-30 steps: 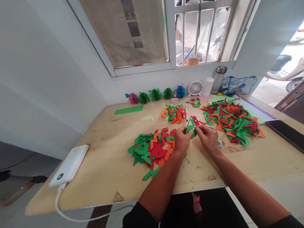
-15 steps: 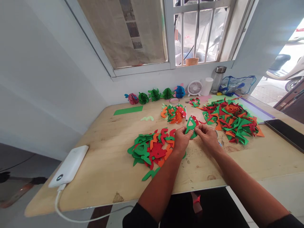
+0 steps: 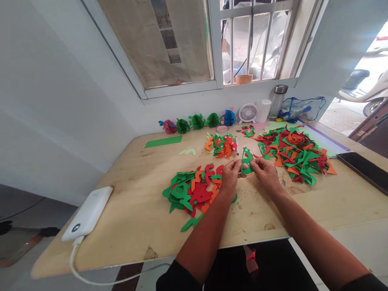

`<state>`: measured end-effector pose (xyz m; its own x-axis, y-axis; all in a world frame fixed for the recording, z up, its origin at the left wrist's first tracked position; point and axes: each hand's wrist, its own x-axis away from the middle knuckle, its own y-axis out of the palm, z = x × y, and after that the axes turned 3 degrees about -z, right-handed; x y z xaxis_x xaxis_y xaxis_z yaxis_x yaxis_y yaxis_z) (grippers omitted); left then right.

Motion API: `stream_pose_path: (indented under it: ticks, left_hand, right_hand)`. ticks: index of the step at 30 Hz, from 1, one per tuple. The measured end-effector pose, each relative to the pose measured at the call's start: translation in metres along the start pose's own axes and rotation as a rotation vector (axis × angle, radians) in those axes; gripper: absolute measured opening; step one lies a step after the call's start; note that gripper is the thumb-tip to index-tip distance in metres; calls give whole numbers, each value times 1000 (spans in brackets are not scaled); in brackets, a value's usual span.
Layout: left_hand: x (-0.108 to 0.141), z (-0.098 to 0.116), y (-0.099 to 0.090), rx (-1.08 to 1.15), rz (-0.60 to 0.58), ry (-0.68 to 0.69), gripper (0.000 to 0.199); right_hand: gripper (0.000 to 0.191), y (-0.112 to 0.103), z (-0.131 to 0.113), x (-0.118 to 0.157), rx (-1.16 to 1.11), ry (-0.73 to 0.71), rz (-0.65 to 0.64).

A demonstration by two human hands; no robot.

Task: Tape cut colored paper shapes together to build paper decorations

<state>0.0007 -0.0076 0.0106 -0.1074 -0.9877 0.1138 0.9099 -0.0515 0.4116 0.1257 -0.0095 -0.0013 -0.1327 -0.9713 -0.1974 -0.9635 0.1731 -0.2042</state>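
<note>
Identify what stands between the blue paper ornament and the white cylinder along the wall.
In the head view, a small white fan stands between the blue paper ornament and the white cylinder.

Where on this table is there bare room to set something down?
Bare wood lies between the white power bank and the near cutout pile, also from the black phone to the front edge. It's crowded beside the left hand and around the scrap pile.
</note>
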Motion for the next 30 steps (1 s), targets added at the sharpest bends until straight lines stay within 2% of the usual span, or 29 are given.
stream_pose_path:
  ticks: [9,14,21,25,30]
  left_hand:
    - [-2,-6,-1,-31,-6,47,24]
    - [-3,-6,-1,-26,4,58,22]
    - [-3,-9,-1,-78,-63,56,27]
    - [-2,-9,-1,-143,-125,10,30]
    - [0,-9,-2,-184,-190,-42,23]
  right_hand:
    - [32,2,-3,3,-53,-17,-84]
    - [34,3,-10,5,-115,1,-81]
    - [30,2,-8,3,-134,29,-72]
    - [28,2,-7,2,-136,33,-34]
    - [27,1,-8,3,-135,57,-2]
